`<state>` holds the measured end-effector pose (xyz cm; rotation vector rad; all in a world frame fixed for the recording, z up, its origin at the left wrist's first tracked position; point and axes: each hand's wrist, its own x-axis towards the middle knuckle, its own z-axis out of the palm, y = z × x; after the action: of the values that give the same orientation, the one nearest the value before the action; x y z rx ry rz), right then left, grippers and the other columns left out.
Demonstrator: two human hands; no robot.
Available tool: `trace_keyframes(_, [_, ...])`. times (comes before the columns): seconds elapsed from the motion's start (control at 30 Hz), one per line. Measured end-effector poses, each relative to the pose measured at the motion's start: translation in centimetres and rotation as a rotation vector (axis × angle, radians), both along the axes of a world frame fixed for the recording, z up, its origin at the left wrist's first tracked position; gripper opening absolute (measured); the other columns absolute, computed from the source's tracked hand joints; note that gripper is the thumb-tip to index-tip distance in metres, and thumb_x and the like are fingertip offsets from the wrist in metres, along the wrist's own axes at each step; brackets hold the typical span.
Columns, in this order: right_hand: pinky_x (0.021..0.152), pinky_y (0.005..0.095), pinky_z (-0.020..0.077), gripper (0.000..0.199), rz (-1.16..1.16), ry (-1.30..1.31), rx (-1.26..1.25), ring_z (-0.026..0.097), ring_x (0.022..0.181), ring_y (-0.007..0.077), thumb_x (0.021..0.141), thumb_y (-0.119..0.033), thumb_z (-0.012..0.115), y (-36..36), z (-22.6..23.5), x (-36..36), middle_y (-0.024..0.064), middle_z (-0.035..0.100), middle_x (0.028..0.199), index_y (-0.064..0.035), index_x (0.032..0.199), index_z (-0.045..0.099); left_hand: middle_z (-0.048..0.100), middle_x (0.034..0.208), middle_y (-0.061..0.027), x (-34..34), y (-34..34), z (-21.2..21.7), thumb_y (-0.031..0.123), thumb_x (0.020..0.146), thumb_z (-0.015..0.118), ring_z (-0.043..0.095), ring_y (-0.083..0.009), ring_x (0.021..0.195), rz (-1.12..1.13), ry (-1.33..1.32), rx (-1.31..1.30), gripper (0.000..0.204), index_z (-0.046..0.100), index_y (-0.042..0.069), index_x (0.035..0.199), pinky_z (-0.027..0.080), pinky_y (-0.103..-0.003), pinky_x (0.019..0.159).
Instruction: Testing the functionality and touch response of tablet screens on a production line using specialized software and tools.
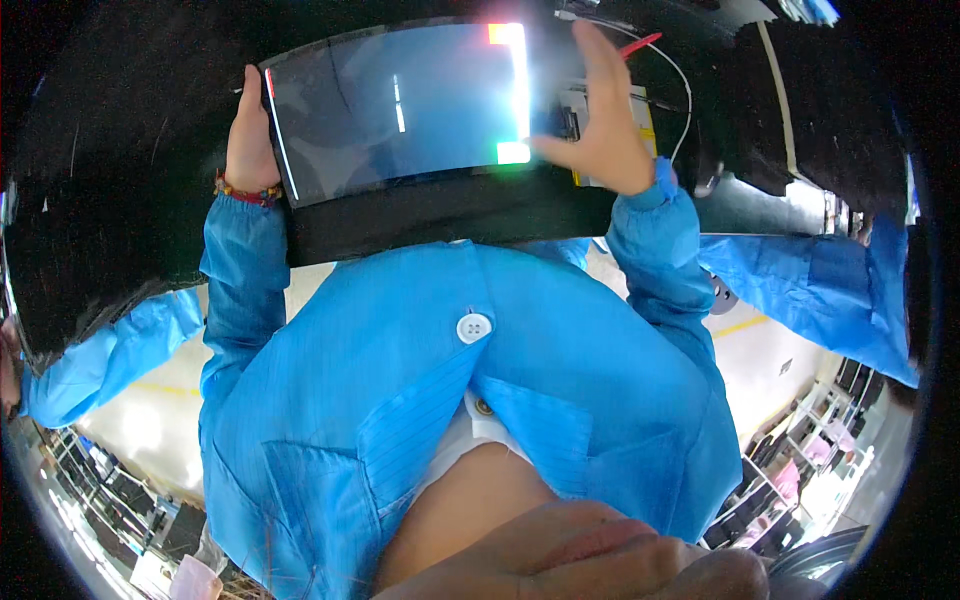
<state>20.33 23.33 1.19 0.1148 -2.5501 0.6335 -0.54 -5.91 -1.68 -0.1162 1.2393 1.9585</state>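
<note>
Hands first: our left hand (253, 150) lies along the left short edge of a flat, dark display panel (400, 115); we cannot tell whether its fingers close underneath. Our right hand (612, 140) is spread and grasps nothing that we can see, thumb tip just beside the panel's lower right corner; contact there we cannot tell.

The panel is over the black worktop (430, 215) in front of our chest, long side running left to right, slightly tilted in view. Its right edge glows with a broad white strip, an orange-red block above and a green one below. A thin white line runs down the left edge; a short white dash stands near the middle.

Near the right hand: a yellow-edged item (648, 140), partly hidden by it, a thin white cable (688, 90) curving round, and a red, pointed object (640, 46) beyond the fingers. We note a beaded bracelet (247, 190) on our left wrist.
</note>
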Motion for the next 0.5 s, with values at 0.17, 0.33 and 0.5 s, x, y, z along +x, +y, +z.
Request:
trace_keyframes(0.17, [0.104, 0.0474, 0.0262, 0.101, -0.027, -0.035, -0.015, 0.024, 0.127, 0.04, 0.056, -0.033, 0.081, -1.2, -1.1, 0.1, 0.0204, 0.024, 0.14, -0.0076, 0.138, 0.027, 0.057, 0.119, -0.0137, 0.2, 0.2, 0.3, 0.054, 0.093, 0.032, 0.055, -0.0268, 0.107, 0.002, 0.028, -0.028, 0.06, 0.049, 0.006, 0.124, 0.044, -0.042, 0.092])
trace_keyframes(0.33, [0.104, 0.0488, 0.0256, 0.061, 0.001, 0.058, -0.152, 0.033, 0.124, 0.035, 0.066, -0.025, 0.074, -2.5, 0.1, 0.3, 0.0146, 0.042, 0.131, -0.0081, 0.118, 0.048, 0.057, 0.119, -0.0123, -0.2, -0.4, -0.6, 0.053, 0.094, 0.031, 0.057, -0.0247, 0.104, 0.0, 0.065, -0.017, 0.058, 0.051, 0.006, 0.122, 0.043, -0.04, 0.091])
trace_keyframes(0.5, [0.105, 0.0522, 0.0246, 0.022, 0.34, -0.083, 0.13, 0.044, 0.12, 0.0286, 0.075, -0.015, 0.065, -4.6, 0.3, 0.4, 0.0043, 0.06, 0.109, -0.0085, 0.095, 0.06, 0.057, 0.12, -0.0104, -0.5, -0.6, -0.8, 0.05, 0.094, 0.035, 0.056, -0.0238, 0.105, -0.019, 0.038, 0.026, 0.055, 0.05, 0.005, 0.122, 0.044, -0.039, 0.091])
